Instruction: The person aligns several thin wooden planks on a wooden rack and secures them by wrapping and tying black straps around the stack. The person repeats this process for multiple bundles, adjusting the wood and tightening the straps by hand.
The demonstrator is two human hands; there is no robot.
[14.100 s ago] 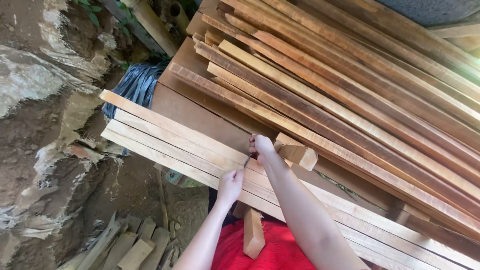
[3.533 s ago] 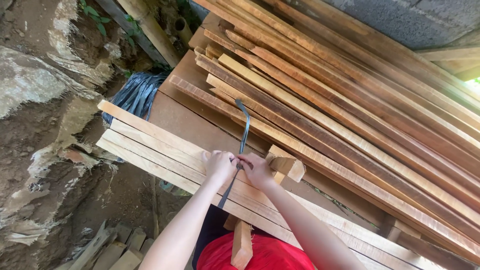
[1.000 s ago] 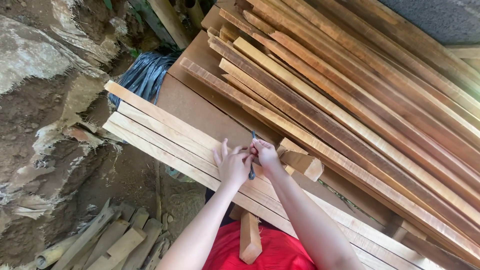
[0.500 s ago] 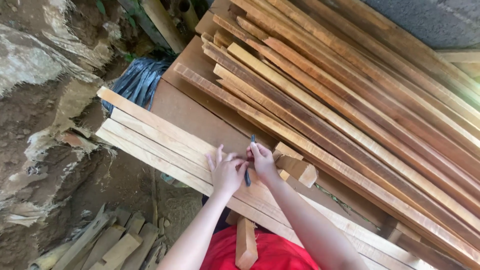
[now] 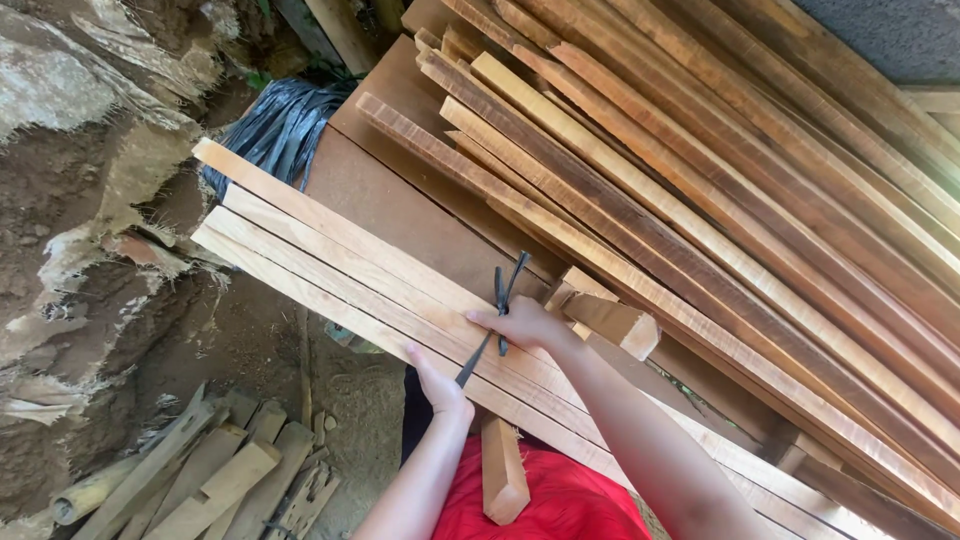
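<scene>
Bare brown earth (image 5: 90, 300) and pale broken rock (image 5: 60, 90) fill the left, in patchy daylight. Offcut wood scraps (image 5: 220, 470) lie on the ground at near left. A grey concrete wall (image 5: 890, 35) closes the far right corner. A black plastic bundle (image 5: 270, 125) sits far left.

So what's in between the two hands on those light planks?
In the head view a dark strap crosses the pale planks between the left hand and the right hand, its ends sticking up past the right hand.
</scene>
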